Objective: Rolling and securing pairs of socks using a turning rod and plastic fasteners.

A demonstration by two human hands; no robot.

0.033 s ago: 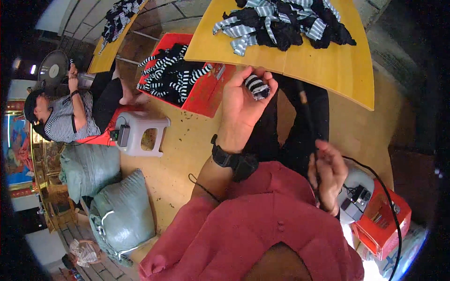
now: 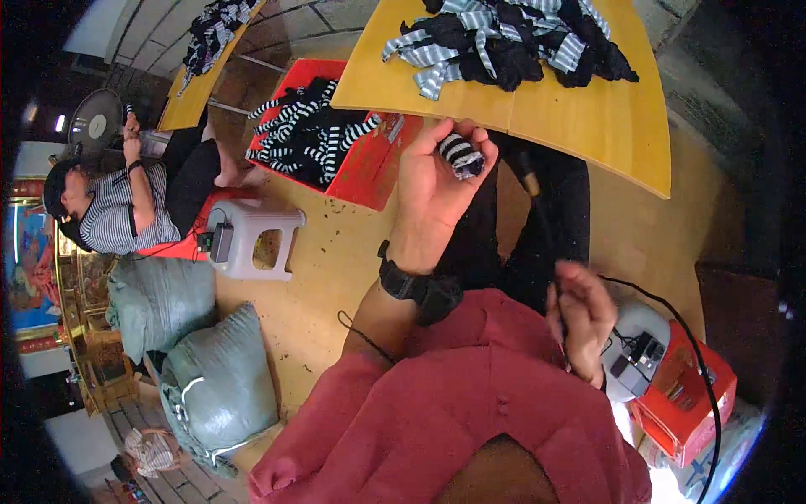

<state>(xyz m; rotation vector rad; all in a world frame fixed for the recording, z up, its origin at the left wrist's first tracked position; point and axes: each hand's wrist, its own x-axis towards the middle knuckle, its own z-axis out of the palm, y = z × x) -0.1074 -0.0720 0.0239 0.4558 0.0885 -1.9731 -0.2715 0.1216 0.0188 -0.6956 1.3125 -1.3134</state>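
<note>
Cloth (image 2: 458,158), striped black and white and bunched into a short stub, sits just off the view's centre, toward one o'clock, in the left hand (image 2: 437,189). That hand's palm faces up, its fingers bent and pressed in around the cloth; a black wristband (image 2: 417,290) circles the wrist. Toward four o'clock, the right hand (image 2: 582,309) is blurred, its fingers curled; I cannot tell whether they pinch the slim dark rod (image 2: 531,181), tan-banded, that slants from near the cloth toward them.

A yellow table (image 2: 588,122) at one o'clock bears a heap of black and grey-striped fabric (image 2: 512,50). At eleven o'clock, a red bin (image 2: 378,181) holds striped pieces (image 2: 323,151). A pale stool (image 2: 260,220) stands at nine o'clock, beside a seated co-worker (image 2: 126,206) in stripes. Two green sacks (image 2: 227,365) lie at eight o'clock. At four o'clock, a black cable (image 2: 701,370) crosses a red box (image 2: 695,428).
</note>
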